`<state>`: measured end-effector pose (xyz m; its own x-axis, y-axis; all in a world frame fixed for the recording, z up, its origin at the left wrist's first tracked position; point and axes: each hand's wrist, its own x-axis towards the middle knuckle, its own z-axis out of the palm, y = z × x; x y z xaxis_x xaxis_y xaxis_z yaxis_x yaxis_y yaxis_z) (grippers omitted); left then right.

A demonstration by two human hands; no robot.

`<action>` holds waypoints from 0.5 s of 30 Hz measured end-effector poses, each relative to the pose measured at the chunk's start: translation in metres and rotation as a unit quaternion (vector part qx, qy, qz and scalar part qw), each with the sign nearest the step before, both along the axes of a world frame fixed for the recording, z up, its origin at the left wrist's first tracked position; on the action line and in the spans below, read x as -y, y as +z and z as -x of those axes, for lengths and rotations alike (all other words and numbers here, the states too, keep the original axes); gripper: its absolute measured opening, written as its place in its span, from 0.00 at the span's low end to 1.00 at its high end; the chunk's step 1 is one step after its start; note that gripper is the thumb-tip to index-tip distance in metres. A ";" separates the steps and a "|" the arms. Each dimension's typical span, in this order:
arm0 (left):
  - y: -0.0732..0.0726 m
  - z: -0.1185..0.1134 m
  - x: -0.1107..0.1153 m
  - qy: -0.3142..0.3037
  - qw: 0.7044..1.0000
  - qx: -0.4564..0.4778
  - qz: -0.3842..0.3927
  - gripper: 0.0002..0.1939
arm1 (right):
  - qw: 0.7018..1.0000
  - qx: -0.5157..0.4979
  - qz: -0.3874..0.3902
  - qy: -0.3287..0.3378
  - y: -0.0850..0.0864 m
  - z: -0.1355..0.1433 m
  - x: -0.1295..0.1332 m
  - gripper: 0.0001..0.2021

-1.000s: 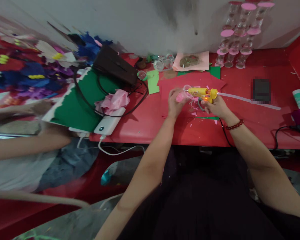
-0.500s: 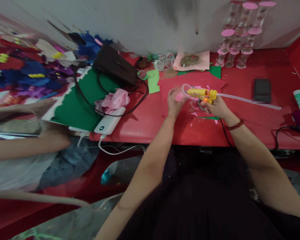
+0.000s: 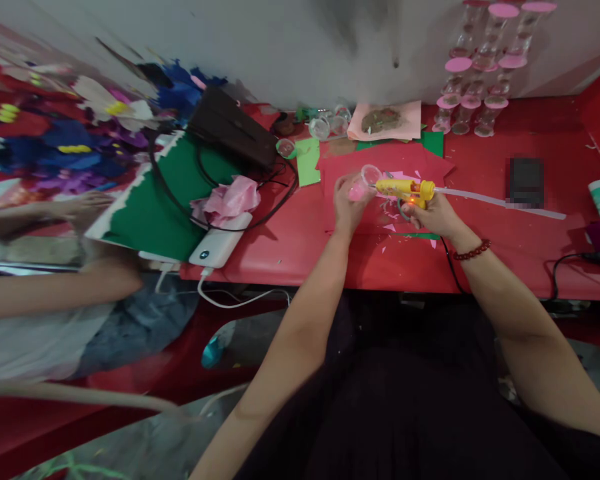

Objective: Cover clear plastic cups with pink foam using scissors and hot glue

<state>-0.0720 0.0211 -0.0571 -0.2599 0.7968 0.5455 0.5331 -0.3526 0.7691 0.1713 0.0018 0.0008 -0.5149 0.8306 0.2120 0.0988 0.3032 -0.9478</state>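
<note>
My left hand (image 3: 347, 203) is closed around a clear plastic cup (image 3: 371, 176) with pink at its lower end, its round rim tilted up. In my right hand (image 3: 433, 213) is a yellow hot glue gun (image 3: 403, 189), its small orange light lit. A long translucent glue stick (image 3: 500, 202) sticks out of the gun's back. The nozzle points left at the cup's rim; whether they touch I cannot tell. Beneath both hands lie red paper sheets (image 3: 343, 163) and pink paper scraps (image 3: 389, 227).
Stacked clear cups with pink discs (image 3: 473, 100) stand at the back right. A white power bank (image 3: 220, 241), crumpled pink paper (image 3: 233, 199), a dark brown case (image 3: 235, 127) and looped black cable are left. Another person's arm (image 3: 55, 290) reaches in at far left.
The cup's rim has tipped slightly upward in my left hand. The glue gun stays almost where it was. At the left, the other person's hand has shifted a little.
</note>
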 end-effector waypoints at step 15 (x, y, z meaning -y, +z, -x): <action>-0.002 0.000 0.001 0.024 0.997 0.075 -0.005 0.22 | 1.000 -0.008 0.000 0.005 -0.003 -0.001 -0.003 0.15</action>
<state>-0.0719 0.0202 -0.0591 -0.3768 0.7761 0.5057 0.4281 -0.3382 0.8380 0.1725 0.0047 -0.0017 -0.5189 0.8258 0.2210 0.0802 0.3044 -0.9492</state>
